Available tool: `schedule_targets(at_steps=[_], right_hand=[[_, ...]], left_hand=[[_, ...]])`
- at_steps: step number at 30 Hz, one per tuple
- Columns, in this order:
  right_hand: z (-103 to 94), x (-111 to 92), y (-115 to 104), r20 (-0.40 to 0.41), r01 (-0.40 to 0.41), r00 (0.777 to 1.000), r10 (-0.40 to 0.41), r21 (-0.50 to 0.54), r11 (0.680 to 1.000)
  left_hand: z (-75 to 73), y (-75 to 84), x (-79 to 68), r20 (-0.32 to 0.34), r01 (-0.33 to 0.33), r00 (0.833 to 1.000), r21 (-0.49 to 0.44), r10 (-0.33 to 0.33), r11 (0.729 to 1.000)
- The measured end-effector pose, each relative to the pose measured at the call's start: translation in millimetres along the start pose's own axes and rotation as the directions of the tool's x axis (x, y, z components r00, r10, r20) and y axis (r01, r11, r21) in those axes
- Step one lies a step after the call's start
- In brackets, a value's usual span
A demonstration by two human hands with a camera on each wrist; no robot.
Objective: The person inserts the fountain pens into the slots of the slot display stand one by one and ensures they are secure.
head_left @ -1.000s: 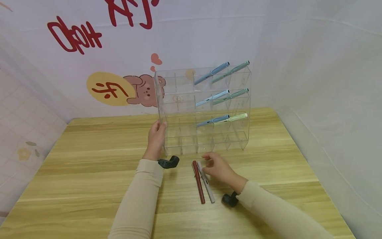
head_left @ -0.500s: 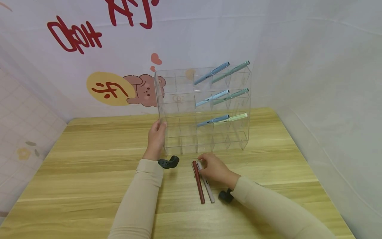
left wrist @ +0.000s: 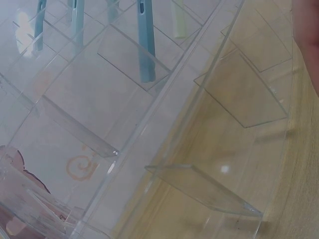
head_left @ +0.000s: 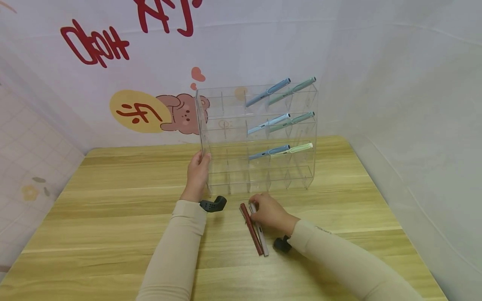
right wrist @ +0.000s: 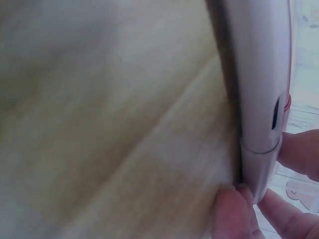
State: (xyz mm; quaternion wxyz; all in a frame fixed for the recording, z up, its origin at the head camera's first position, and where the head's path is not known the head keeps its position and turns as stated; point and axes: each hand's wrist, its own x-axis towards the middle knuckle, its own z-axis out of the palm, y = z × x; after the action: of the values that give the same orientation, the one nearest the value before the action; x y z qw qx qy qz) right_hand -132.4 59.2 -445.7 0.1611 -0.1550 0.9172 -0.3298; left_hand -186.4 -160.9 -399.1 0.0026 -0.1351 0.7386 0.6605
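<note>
My left hand point(head_left: 197, 175) grips the left side of a clear acrylic pen rack point(head_left: 229, 177), thumb at its front edge. Just in front of the rack, my right hand point(head_left: 272, 214) pinches the capped end of a pale grey pen point(head_left: 262, 241). The right wrist view shows thumb and fingertips on both sides of this pen point(right wrist: 256, 74). A dark red pen point(head_left: 252, 232) lies against it on the left, their lower ends close together. Blue and green pens, such as a blue one point(head_left: 269, 152), rest slanted in the rack's right-hand compartments.
A wood-grain table point(head_left: 124, 209) carries everything. Behind it hangs a white printed cloth point(head_left: 263, 46), close to the rack. Thin clear dividers point(left wrist: 244, 89) split the rack's tiers.
My right hand has moved left onto the grey pen and taken hold of it. The red pen's top has shifted left and its lower end right. The left hand stays put.
</note>
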Motion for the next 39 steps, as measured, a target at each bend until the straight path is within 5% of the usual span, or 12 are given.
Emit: schedule_targets(at_steps=[23, 30, 39], right_hand=[[-8.3, -0.2, -2.0, 0.024, -0.071, 0.997, 0.069, 0.123, 0.990], [-20.0, -2.4, -0.4, -0.013, -0.103, 0.994, 0.107, 0.177, 0.979], [-43.1, -5.5, 0.5, -0.097, -0.049, 0.992, 0.079, 0.281, 0.958]], left_hand=[[0.6, 0.8, -0.7, 0.013, -0.008, 1.000, 0.011, 0.007, 1.000], [0.9, 1.5, -1.3, 0.003, 0.003, 1.000, 0.014, -0.003, 1.000], [0.6, 0.3, -0.4, -0.003, 0.000, 1.000, 0.005, 0.000, 1.000]])
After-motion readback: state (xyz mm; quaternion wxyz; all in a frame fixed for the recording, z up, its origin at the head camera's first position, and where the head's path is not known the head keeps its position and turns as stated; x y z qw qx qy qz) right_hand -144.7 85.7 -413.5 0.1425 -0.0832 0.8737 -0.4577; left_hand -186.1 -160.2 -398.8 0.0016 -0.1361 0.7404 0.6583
